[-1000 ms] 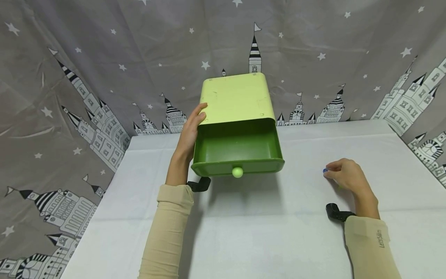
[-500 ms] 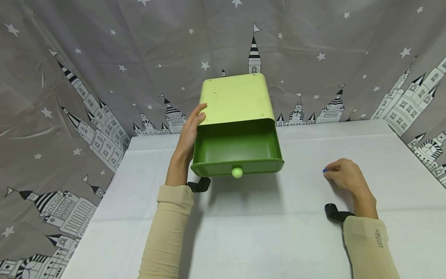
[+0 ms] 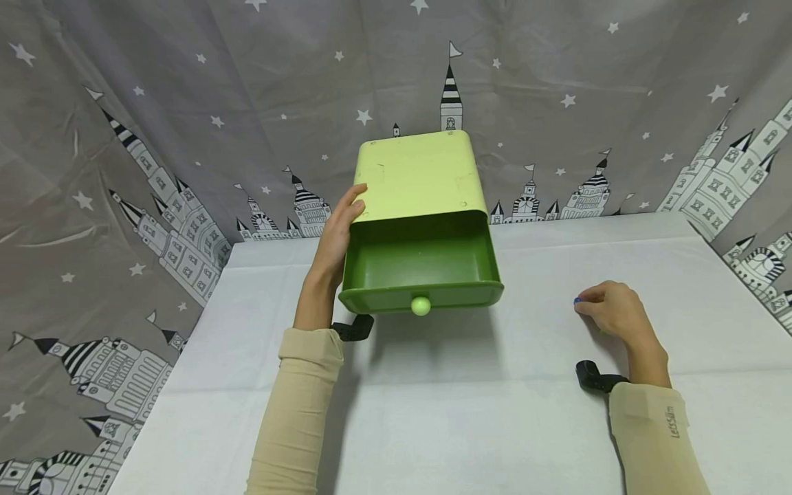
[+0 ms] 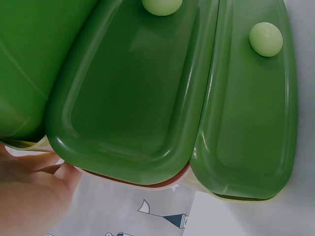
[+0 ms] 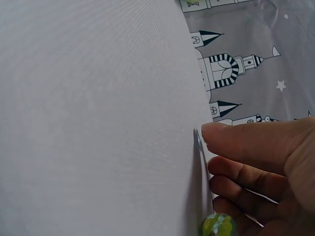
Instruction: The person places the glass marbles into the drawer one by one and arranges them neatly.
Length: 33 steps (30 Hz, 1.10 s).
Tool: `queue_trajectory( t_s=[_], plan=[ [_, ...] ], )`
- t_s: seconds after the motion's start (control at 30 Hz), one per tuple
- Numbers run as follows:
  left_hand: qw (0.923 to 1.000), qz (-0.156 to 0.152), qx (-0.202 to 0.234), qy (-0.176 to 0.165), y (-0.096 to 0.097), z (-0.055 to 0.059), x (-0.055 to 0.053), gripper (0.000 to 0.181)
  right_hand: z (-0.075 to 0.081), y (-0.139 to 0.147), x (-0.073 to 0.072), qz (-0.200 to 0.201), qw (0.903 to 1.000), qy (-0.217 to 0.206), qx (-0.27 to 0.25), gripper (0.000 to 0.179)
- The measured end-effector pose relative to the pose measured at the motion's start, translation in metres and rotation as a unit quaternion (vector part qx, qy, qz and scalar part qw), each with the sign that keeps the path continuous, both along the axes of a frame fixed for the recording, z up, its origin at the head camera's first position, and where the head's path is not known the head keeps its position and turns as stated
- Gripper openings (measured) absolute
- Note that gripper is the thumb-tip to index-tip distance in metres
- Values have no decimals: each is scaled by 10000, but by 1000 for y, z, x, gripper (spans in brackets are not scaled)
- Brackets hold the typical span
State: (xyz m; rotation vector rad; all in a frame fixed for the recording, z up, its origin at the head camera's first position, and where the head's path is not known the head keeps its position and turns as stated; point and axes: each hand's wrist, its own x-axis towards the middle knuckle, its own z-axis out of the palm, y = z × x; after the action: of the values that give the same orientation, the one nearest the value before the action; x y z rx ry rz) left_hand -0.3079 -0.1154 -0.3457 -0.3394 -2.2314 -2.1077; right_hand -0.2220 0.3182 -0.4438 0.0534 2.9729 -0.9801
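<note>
A drawer cabinet with a pale yellow-green top (image 3: 417, 175) stands at the back of the table. Its top drawer (image 3: 427, 295) is pulled out, showing a bare green inside and a round knob (image 3: 421, 306). My left hand (image 3: 334, 237) rests against the cabinet's left side, fingertips at the top edge. To the right, low over the table, my right hand (image 3: 609, 309) pinches a small blue thing (image 3: 578, 300), mostly hidden. The right wrist view shows a thin shiny edge (image 5: 198, 140) by the thumb and a green-yellow patterned ball (image 5: 217, 225) below the fingers, partly cut off.
Two lower drawers, a middle drawer (image 4: 133, 98) and a bottom drawer (image 4: 251, 123), are pushed in below the pulled-out one. A white cloth (image 3: 470, 426) covers the table. Behind it hangs a grey curtain (image 3: 278, 82) with castles and stars.
Almost nothing has moved. A bit of green that showed under my right hand one second ago is now hidden in the head view; that wrist has shifted slightly left.
</note>
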Motion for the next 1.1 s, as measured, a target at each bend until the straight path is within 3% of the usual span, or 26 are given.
queue_trajectory(
  t_s=[0.43, 1.1],
  plan=[
    [9999, -73, 90, 11, 0, 1, 0, 49, 2, 0, -1, -197, 9997, 53, -136, 36],
    [9999, -21, 141, -68, 0, 1, 2, 49, 14, -4, 5, -597, 9899, 1258, -265, 32]
  ],
)
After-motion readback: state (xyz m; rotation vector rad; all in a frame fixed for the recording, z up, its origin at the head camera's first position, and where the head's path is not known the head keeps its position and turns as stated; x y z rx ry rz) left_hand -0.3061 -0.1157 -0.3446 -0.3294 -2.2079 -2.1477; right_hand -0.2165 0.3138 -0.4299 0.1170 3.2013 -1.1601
